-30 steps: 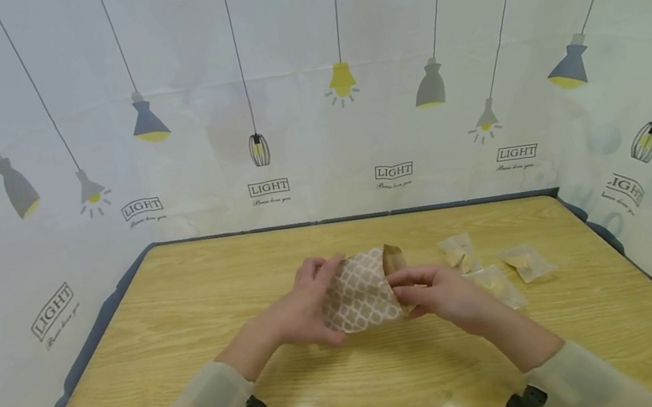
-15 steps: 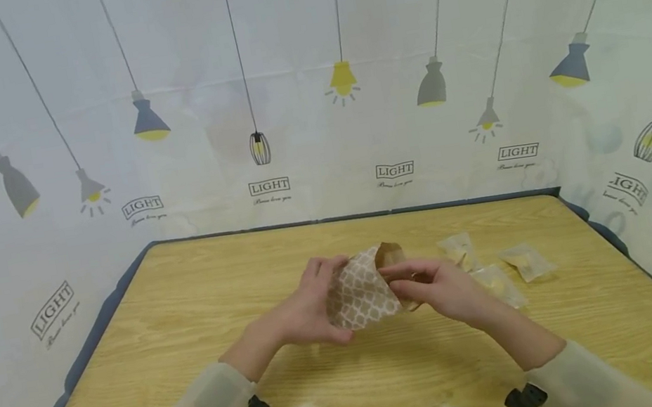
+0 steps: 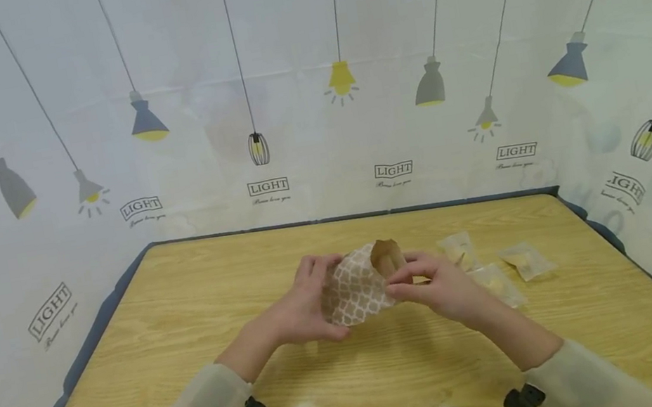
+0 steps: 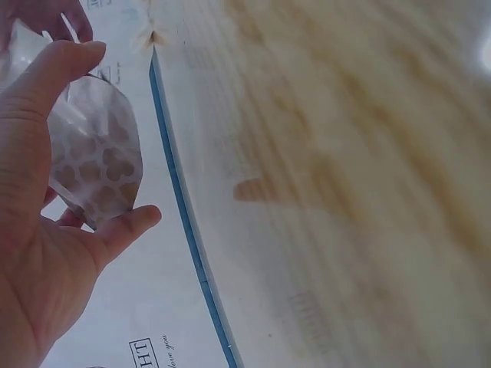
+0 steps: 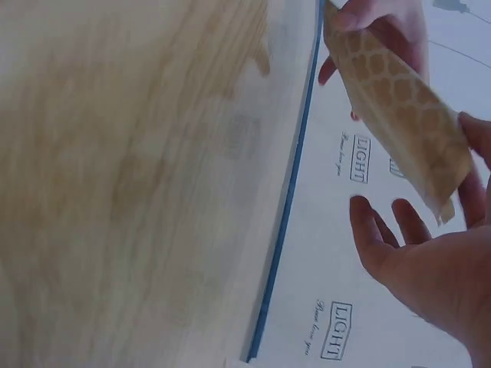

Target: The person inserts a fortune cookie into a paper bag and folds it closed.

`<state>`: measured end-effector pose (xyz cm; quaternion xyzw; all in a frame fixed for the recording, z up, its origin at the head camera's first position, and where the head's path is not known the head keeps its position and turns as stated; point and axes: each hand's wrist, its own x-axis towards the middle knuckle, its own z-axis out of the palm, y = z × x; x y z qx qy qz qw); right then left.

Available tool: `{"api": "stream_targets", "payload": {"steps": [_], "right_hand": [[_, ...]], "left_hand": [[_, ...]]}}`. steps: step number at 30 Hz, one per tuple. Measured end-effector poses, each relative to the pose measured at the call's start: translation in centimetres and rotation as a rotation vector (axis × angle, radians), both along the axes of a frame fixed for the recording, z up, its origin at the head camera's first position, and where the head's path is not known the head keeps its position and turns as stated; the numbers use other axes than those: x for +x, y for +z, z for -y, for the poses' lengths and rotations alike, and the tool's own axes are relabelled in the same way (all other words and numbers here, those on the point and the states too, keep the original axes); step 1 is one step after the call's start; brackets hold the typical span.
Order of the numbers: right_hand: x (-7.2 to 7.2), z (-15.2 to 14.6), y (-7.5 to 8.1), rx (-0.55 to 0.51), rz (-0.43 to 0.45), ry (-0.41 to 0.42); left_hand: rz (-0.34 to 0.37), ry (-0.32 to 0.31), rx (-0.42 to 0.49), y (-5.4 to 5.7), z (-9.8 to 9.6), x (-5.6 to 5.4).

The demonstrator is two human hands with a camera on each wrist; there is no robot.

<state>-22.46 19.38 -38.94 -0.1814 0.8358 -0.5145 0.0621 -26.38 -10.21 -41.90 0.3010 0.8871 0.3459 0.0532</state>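
Note:
A brown paper bag (image 3: 355,289) with a white lattice print lies on its side over the middle of the table, its mouth gaping to the right. My left hand (image 3: 303,310) grips the closed end, thumb along the near edge and fingers at the far edge; the left wrist view shows the bag (image 4: 100,157) between thumb and fingers. At the mouth, my right hand (image 3: 445,288) pinches the near side of the rim with thumb and forefinger. In the right wrist view its other fingers are spread below the bag (image 5: 406,107). The bag's contents are hidden.
Three small translucent packets lie right of the right hand: one at the back (image 3: 456,248), one nearer (image 3: 497,285) and one farther right (image 3: 526,261), with yellowish contents. The wooden table (image 3: 215,271) meets a lamp-printed sheet (image 3: 302,136) on three sides.
The right hand's fingers have come out of the bag's mouth to its near rim. The mouth has opened wider and turned more toward the camera; the left hand keeps its hold.

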Motion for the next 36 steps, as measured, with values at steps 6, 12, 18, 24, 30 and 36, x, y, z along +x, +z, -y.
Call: {"api": "stream_targets", "payload": {"steps": [6,12,18,24,30,36], "right_hand": [[0.3,0.6,-0.1,-0.029,0.045,0.043],[0.0,0.2,-0.2,-0.116,0.015,-0.046],[-1.2,0.2,0.3,-0.028,-0.128,-0.099],[-1.8,0.1,0.5,0.018,-0.164,-0.057],[-1.7,-0.6,0.4,0.023,-0.109,-0.004],[-1.6,-0.9,0.8,0.067,-0.071,0.064]], "left_hand": [[0.002,-0.02,-0.024,-0.1,0.0,-0.2],[0.001,-0.035,-0.021,-0.2,0.0,-0.3],[0.022,-0.111,-0.022,-0.2,-0.3,-0.1],[0.025,-0.146,0.01,-0.3,-0.3,0.0],[0.009,-0.119,0.035,-0.4,0.3,-0.3],[0.009,-0.122,0.042,-0.3,0.7,-0.4]]}}
